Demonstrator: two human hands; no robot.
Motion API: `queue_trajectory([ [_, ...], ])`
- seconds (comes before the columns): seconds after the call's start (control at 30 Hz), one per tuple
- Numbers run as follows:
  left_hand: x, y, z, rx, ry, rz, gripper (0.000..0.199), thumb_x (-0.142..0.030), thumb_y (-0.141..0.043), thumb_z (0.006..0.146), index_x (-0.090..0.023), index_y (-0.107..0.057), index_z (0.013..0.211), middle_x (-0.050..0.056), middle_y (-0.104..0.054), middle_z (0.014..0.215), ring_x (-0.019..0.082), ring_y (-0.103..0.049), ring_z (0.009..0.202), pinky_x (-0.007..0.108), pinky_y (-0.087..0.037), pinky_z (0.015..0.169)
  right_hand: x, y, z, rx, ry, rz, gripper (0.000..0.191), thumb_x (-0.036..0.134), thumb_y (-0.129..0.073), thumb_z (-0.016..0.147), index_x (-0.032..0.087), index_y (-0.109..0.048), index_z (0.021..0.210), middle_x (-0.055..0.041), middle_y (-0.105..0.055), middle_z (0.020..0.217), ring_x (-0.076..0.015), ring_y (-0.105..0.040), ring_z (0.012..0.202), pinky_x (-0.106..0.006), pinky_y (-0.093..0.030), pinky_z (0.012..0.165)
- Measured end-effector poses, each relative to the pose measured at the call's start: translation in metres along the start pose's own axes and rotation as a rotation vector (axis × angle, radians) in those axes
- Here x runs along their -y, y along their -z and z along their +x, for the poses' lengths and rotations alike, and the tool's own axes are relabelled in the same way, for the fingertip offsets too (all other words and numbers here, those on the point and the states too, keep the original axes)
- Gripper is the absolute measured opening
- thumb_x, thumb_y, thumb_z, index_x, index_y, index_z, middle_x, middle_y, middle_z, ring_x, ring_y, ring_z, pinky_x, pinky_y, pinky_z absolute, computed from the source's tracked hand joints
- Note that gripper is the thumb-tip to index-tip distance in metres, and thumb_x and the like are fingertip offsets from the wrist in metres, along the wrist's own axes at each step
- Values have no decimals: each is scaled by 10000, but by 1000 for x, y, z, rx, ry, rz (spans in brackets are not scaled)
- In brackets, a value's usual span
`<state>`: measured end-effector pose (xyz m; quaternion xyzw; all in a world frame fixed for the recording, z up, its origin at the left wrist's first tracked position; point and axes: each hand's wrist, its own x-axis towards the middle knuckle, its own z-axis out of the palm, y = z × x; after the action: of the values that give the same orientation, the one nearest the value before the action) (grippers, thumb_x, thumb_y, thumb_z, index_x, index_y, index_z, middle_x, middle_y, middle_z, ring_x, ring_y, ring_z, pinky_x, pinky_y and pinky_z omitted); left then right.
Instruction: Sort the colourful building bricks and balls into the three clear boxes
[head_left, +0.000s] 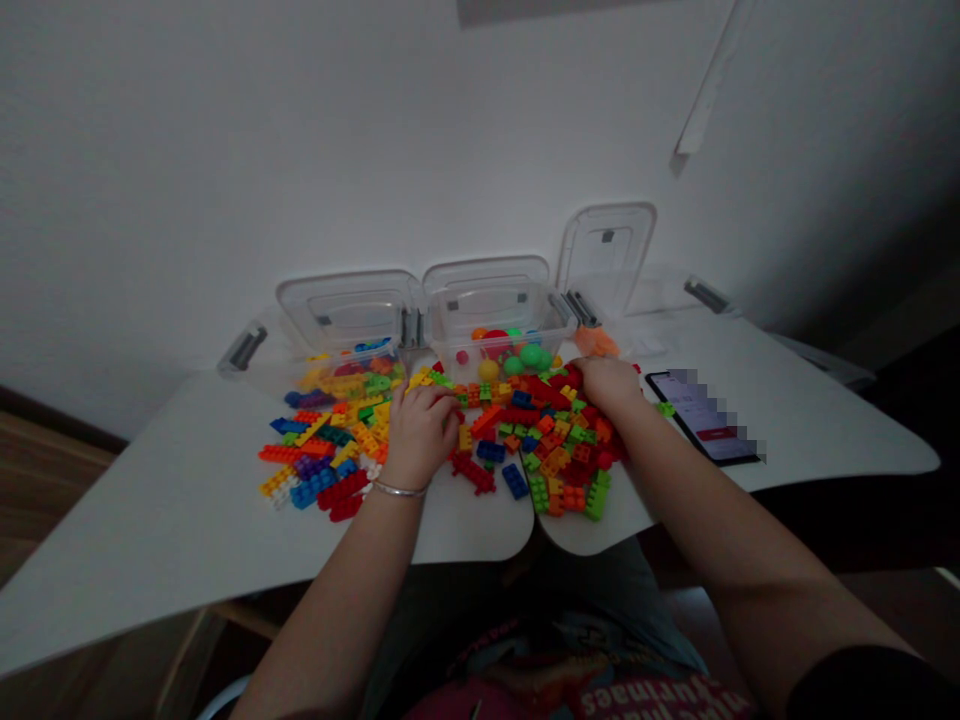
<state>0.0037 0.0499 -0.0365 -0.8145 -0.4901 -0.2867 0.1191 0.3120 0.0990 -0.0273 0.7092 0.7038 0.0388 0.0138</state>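
Note:
My left hand (421, 428), a bracelet at its wrist, rests over the right edge of a pile of long toy building bricks (330, 450) in several colours. Its fingers are slightly bent and apart, and I see nothing gripped in them. My right hand (611, 388) reaches into a second pile of smaller bricks (559, 440), mostly red, green and orange. Red pieces lie right under and beside it; its fingertips are mostly hidden. Between the hands lie a red brick (474, 473) and two blue bricks (515, 481).
Behind stand a clear box (352, 345) with bricks, a middle clear box (499, 320) with coloured balls, and a third lid (606, 255) upright near orange pieces (596, 342). A phone (705, 418) lies at right on the white table (187, 520), whose front has a notch.

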Motion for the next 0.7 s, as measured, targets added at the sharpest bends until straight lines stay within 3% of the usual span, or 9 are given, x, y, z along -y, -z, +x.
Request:
queue_trajectory([
  [0.17,0,-1,0,8,-6,-4,191,-208,-540,843,-252,-721,884,48,-718,1015,255,-616,988,529,-342,1054,-1,-2,-1,-22,-63,21,360,216,-407,936,209,-658,1194,-139,-682,1146,-279,-632,1073,-361,-502,812],
  [0.4,-1,0,0,-8,-9,2,190,-201,-527,852,-248,-709,871,38,-722,1000,247,-626,981,527,-337,1064,0,0,-4,-5,-42,11,419,237,-342,959,282,-650,1240,-133,-646,1187,-297,-605,1099,-364,-501,809],
  [0.7,-2,2,0,4,-1,1,184,-201,-528,847,-248,-703,872,35,-719,1007,246,-621,989,527,-333,1070,2,-5,-4,-17,-90,54,411,187,-337,944,196,-650,1210,-167,-622,1220,-311,-566,1148,-409,-521,827],
])
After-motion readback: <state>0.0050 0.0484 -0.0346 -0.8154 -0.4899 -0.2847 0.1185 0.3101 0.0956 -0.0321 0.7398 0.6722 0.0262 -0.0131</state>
